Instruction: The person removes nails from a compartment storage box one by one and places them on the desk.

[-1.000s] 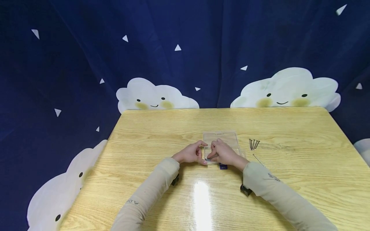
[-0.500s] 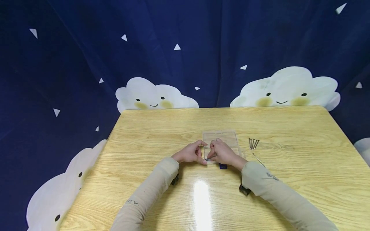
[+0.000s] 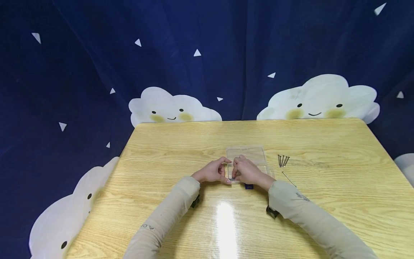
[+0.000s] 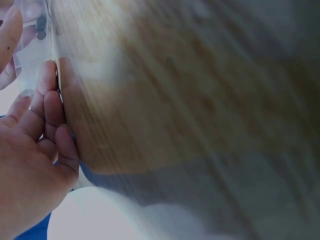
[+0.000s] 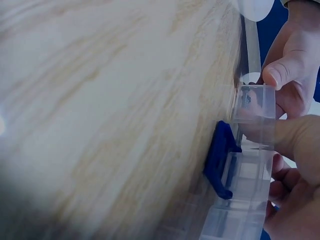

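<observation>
A clear plastic box with a blue latch lies on the table, its clear lid folded back. My left hand grips the box's left end, thumb at the near corner and index finger at the far one. Inside the left compartment lie dark screws, whose ends also show through the wall in the left wrist view. My right hand reaches into that compartment with curled fingers, thumb and fingertips pinched at the screws' right end. Its palm hides the middle of the box.
To the right of the box several loose screws lie side by side on the wooden table. One longer screw lies slanted nearer the right sleeve. Behind the table hangs a dark blue curtain with clouds.
My right fingertips have shifted slightly left inside the compartment, and the hand has tilted a little. The left hand keeps its grip; the loose screws on the table stay put.
</observation>
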Available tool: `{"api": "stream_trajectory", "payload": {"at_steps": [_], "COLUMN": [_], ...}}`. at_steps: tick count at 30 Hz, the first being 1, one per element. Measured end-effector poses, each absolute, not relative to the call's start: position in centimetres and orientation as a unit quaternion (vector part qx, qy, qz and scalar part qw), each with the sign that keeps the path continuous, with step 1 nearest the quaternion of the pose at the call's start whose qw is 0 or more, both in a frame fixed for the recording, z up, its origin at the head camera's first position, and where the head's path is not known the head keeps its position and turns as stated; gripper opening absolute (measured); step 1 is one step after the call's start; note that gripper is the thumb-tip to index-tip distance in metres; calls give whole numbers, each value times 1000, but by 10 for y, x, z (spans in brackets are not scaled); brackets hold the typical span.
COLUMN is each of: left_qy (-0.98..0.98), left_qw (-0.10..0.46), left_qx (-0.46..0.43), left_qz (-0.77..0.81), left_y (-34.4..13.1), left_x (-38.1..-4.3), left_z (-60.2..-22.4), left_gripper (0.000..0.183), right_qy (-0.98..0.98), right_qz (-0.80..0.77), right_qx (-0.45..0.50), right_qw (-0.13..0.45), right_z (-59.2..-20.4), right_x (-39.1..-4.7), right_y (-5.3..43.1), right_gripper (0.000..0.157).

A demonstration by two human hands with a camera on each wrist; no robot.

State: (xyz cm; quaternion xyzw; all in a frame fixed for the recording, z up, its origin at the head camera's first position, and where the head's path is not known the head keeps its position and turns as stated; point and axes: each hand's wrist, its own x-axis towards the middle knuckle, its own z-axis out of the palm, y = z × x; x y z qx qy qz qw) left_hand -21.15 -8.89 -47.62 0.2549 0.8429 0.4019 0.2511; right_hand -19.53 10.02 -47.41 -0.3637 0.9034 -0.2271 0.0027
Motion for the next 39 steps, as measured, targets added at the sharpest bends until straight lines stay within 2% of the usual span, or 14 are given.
{"api": "stream_trajectory", "payload": {"at_steps": [12,24,39], "left_qy": [839,839,840], "left_qw": [258,255,255], "left_qx": [254,259,254], "left_qz": [406,405,405], "left_y": [-89,-89,-89], "left_x": [-209,-209,-211], "left_z": [-470,-472,-474], "left_gripper": [70,70,72], "right_qy": [879,883,883], "right_qz": [-257,-284,-298], "right_qx": [-401,-372,-362], "right_qw": [-4,-35,-32], "right_z": [-477,-479,-481], "right_x": [-198,-193,-192], "right_y": [107,97,94], "right_gripper": [7,8,5]}}
